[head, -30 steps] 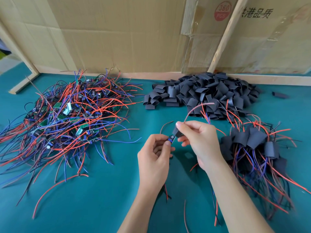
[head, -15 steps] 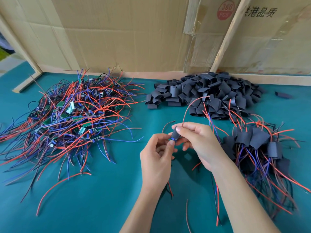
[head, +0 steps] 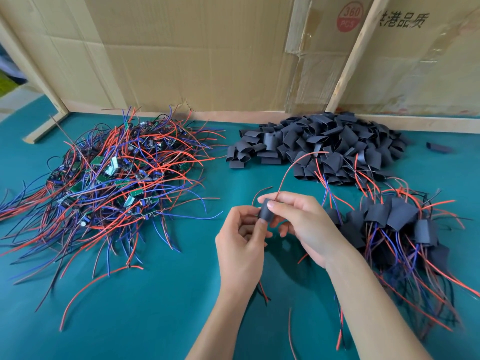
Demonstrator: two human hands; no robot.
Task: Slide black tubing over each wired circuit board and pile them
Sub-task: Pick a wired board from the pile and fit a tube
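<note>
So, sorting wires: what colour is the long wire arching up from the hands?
Red wire, clearest in the head view.

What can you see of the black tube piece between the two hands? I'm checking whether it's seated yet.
The black tube piece is a short, matte, flattened sleeve, held tilted above the teal table. The right hand pinches its upper end, the left hand its lower end. A red wire arcs out of the top. No circuit board shows; it is either inside or hidden by fingers.

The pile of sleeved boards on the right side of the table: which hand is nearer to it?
Right. The right hand is just beside the pile of sleeved boards; the left hand is farther, on the right hand's far side. Both pinch one black tube.
</note>
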